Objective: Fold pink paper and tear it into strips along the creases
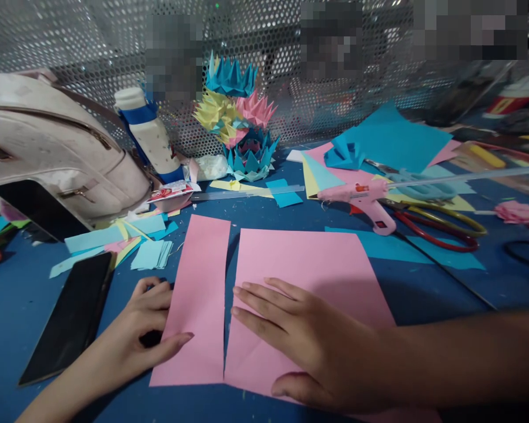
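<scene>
The right hand (315,338) is lying flat, fingers slightly spread, on a large pink sheet (300,255); the left hand (130,329) is resting its thumb on a pink strip (203,276) just beside it, other fingers curling at the edge, whether pinching I cannot tell. Both papers are lying on the blue desk (6,317), between a black phone (73,311) and a pink glue gun (357,194).

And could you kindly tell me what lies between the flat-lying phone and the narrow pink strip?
In the head view, the left hand lies between the phone and the strip, its thumb over the strip; farther back lie small light-blue papers.
</scene>
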`<state>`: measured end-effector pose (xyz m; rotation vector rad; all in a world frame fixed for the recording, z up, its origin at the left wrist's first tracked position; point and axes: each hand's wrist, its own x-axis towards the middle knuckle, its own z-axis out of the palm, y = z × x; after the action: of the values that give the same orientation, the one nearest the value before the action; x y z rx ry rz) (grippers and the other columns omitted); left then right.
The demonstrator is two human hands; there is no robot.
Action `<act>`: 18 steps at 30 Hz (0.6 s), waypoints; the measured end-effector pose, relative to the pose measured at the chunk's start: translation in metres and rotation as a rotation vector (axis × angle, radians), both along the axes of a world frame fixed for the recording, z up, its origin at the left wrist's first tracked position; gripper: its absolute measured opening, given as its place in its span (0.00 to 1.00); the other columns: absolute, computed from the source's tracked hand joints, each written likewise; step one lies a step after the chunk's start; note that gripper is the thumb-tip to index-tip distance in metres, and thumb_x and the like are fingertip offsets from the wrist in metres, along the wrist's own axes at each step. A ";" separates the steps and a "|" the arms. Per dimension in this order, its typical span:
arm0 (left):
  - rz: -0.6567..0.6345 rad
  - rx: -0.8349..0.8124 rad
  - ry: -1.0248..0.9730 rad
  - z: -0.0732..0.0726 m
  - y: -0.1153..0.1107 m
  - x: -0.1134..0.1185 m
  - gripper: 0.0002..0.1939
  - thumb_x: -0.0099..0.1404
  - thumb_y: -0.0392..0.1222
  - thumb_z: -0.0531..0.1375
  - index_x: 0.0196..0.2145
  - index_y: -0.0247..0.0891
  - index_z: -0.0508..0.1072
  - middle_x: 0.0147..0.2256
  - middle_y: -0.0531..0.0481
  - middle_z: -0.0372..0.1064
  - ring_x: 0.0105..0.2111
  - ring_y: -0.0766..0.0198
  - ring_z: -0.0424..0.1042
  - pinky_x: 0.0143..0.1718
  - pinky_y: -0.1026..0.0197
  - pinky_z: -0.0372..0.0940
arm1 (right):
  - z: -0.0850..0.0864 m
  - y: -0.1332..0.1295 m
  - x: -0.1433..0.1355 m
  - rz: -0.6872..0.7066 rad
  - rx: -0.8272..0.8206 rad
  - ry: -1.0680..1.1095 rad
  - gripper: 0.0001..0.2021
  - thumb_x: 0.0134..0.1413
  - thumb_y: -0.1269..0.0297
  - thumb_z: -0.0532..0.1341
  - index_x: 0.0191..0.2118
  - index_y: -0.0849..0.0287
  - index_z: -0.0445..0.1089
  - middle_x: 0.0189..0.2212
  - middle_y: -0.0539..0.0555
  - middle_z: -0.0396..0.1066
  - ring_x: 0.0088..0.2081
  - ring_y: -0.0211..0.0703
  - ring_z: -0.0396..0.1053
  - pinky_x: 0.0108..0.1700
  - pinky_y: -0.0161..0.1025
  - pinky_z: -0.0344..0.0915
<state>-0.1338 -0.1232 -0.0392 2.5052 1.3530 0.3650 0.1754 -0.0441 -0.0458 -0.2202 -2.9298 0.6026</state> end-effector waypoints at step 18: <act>0.358 -0.111 -0.451 0.007 0.002 0.019 0.13 0.65 0.47 0.61 0.29 0.40 0.80 0.35 0.47 0.79 0.37 0.56 0.72 0.41 0.58 0.66 | 0.025 0.015 -0.009 -0.266 -0.787 0.077 0.36 0.63 0.45 0.54 0.68 0.63 0.50 0.68 0.64 0.49 0.68 0.49 0.49 0.67 0.50 0.48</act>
<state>-0.1151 -0.1211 -0.0317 1.9251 1.5632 0.8430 0.1661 -0.0288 -0.0208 -0.6292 -2.3722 1.6237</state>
